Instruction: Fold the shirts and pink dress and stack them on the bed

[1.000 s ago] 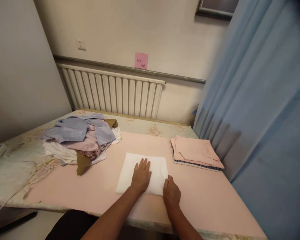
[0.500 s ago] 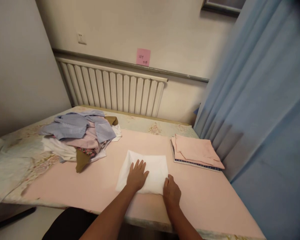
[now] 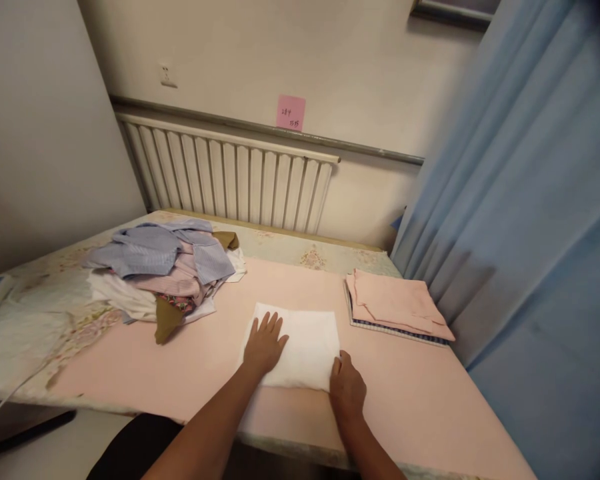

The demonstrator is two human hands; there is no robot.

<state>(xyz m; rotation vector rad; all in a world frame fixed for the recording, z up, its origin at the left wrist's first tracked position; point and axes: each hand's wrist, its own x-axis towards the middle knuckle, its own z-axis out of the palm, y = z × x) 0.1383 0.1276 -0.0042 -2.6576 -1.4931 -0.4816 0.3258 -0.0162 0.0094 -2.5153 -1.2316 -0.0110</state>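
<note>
A folded white cloth (image 3: 307,343) lies flat on the pink sheet (image 3: 180,370) in front of me. Its exact kind of garment or linen cannot be made out. My left hand (image 3: 265,343) rests palm down on the cloth's left part, fingers stretched out. At the right edge of the cloth, my right hand (image 3: 349,385) is curled, its fingers closed on that edge. The fingertips of the right hand are partly hidden.
A heap of crumpled clothes (image 3: 165,260) lies to the left. On the right is a stack of folded pink cloth (image 3: 397,301) over checked fabric. A blue curtain (image 3: 530,200) hangs along the right side; a radiator (image 3: 230,173) stands behind the table.
My left hand has slid left across the white cloth, and the cloth's left side now lies flatter. My right hand stays at the right edge. The view has shifted slightly.
</note>
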